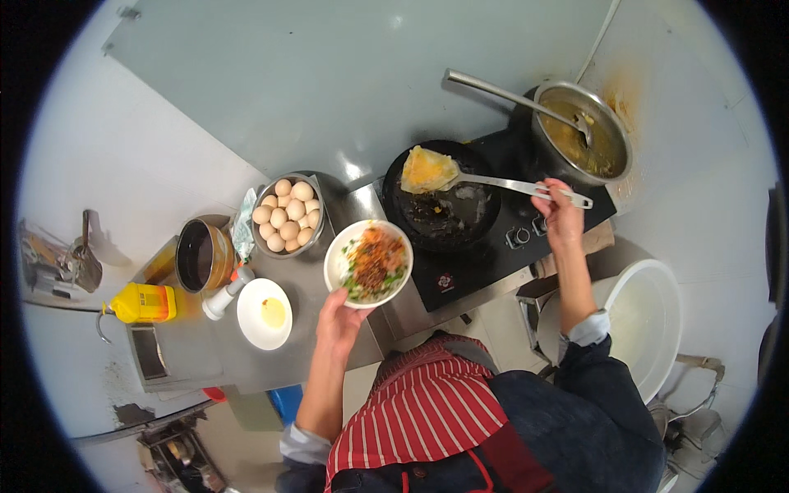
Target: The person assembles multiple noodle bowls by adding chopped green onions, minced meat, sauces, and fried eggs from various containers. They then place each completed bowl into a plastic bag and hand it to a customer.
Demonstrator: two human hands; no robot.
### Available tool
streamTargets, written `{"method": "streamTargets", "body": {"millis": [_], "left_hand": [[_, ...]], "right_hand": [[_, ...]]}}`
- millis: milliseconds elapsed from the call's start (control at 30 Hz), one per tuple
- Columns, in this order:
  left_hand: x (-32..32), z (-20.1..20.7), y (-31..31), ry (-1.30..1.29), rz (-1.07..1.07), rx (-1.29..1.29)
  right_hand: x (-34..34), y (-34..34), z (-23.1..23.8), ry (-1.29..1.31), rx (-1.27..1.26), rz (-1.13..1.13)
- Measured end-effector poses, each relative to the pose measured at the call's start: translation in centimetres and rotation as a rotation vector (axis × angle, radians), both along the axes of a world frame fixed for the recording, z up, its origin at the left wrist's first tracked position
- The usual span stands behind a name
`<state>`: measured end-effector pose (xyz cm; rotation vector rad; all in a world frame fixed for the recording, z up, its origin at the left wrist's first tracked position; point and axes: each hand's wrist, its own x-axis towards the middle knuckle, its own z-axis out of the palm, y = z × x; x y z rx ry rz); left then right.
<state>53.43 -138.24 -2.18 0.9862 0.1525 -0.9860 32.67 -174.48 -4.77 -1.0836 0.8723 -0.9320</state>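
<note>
My left hand [339,322] grips the near rim of a white bowl [330,271] filled with chopped greens, reddish bits and dark brown sauce [376,264]. In my right hand [560,212] is the handle of a metal spatula [505,182]. A folded piece of fried egg [427,169] rests on the spatula's blade, over the left side of a black frying pan [440,222]. Oily residue marks the pan's bottom. The bowl is held just left of the pan, apart from it. How the egg is supported underneath is hidden.
The pan sits on a black cooktop [440,283] with knobs. Behind it at right stands a metal pot [618,156] of broth with a ladle [509,90]. Leftward are a bowl of eggs [288,215], a white dish [256,320], a brown pot [220,259] and a yellow bottle [144,302].
</note>
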Motion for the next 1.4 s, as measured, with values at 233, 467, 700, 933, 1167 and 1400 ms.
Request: {"method": "streamTargets", "body": {"millis": [233, 467, 700, 933, 1167, 1400], "left_hand": [[1.4, -2.3, -6.9, 0.087, -0.091, 0.068], [0.8, -1.6, -7.5, -0.008, -0.169, -0.001], [-0.4, -0.8, -4.6, 0.026, -0.156, -0.040], [-1.0, -3.0, -2.3, 0.119, -0.084, -0.078], [-2.6, -3.3, 2.5, 0.085, -0.011, 0.010], [-4.9, -2.6, 8.0, 0.047, 0.141, 0.030]], "right_hand": [[-2.7, -1.1, 14.8, -0.130, -0.125, 0.115], [-0.5, 3.2, 21.1, 0.055, -0.229, 0.306], [2.0, 8.5, 26.0, 0.223, -0.462, 0.476], [1.7, 6.6, 28.7, 0.238, -0.707, 0.407], [4.3, -2.3, 12.0, 0.446, -0.334, 0.115], [3.4, -3.8, 1.0, 0.384, -0.176, -0.130]]}}
